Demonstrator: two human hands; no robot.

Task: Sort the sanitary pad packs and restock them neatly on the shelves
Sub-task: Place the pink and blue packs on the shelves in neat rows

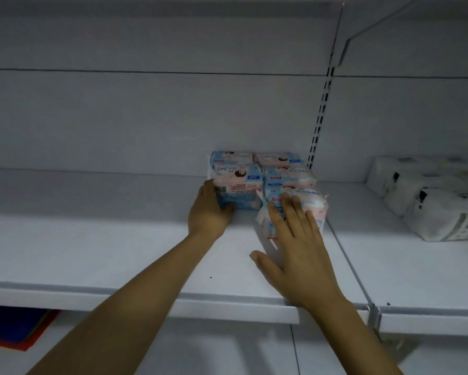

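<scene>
white shelf (92, 239) holds pad packs (254, 180) near grey back panel (146, 117).

"240" printed on front right pad pack (312, 197); "10" beside it.

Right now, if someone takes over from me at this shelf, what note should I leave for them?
Left hand grips the front left pack at its corner.
Right hand lies flat, fingers straight, on the front right pack.
Packs sit in two columns at the back right of the shelf.
Done: rear packs placed.
Left: front right pack sticks out past its neighbour; probably push it in line.
</scene>
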